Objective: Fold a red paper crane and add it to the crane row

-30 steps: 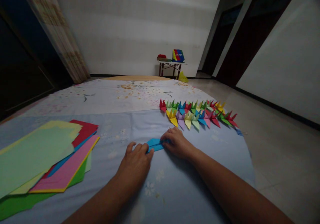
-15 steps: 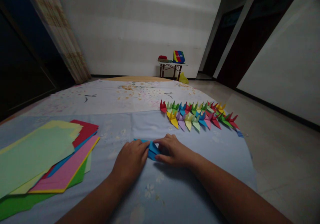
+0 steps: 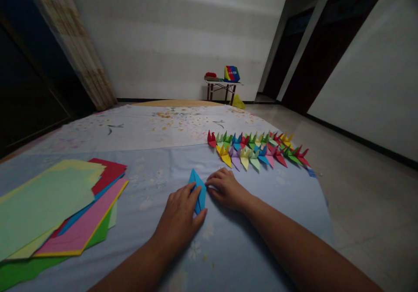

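Observation:
A blue folded paper (image 3: 201,192), a narrow kite shape with a crease down its middle, lies on the tablecloth with one point facing away from me. My left hand (image 3: 180,209) holds it from the left, its fingers over the paper and its thumb by the lower right edge. Close by the right corner of the paper is my right hand (image 3: 227,189). Its fingers are half curled, with a small gap between index finger and thumb. Rows of colourful folded paper cranes (image 3: 257,150) stand beyond my right hand.
A stack of coloured paper sheets (image 3: 48,205) lies at the left. The flowered tablecloth (image 3: 143,126) covers a round table, whose edge curves down the right side. Against the far wall, a small table (image 3: 224,83) bears a colourful box (image 3: 231,73).
The blue paper has turned from lying crosswise to pointing away from me. My left hand has moved slightly right and towards me; my right hand has shifted slightly away from the paper.

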Motion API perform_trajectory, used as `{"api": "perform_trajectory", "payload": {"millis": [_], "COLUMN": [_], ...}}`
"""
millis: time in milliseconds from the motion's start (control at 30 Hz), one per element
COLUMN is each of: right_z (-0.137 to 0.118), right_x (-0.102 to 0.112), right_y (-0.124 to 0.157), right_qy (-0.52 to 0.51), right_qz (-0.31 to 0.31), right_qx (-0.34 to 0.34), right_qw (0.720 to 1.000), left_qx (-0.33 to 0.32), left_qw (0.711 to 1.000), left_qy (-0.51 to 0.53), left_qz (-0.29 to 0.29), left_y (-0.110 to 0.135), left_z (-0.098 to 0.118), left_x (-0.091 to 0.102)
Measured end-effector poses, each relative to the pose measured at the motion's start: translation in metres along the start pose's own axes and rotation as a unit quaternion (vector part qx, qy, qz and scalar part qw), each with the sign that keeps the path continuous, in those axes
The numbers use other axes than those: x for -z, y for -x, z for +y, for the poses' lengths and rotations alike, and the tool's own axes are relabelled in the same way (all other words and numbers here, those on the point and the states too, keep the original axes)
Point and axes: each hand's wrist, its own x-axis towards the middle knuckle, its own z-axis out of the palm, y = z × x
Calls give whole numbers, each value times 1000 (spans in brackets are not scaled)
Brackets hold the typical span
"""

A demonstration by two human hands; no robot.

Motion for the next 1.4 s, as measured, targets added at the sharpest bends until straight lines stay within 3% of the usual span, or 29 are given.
{"api": "perform_trajectory", "payload": {"millis": [300,500,800,1000,1233,1400], "right_z": [-1,-5,-4,-9,-11,-12], "right_x": [9,4,10,18,21,18], "right_y": [2,-2,-1,4,4,2], "right_qy": [-2,39,64,52,43,25], "right_qz": [64,78,30,-52,-29,-46], "right_qx": [23,18,37,52,84,106], "right_qw": [998,996,997,996,995,993], "left_qx": [-113,-123,-100,-128,-124,-124], "left_qw": [992,989,995,991,991,989], "left_qy": [42,66,20,8,-27,-63], "left_qz": [-33,-41,-19,-38,-34,-54], "left_y": [-8,-10,-10,-11,-15,-13], "left_z": [-25,-33,-36,-28,-20,-18], "left_x": [14,18,24,24,22,22]}}
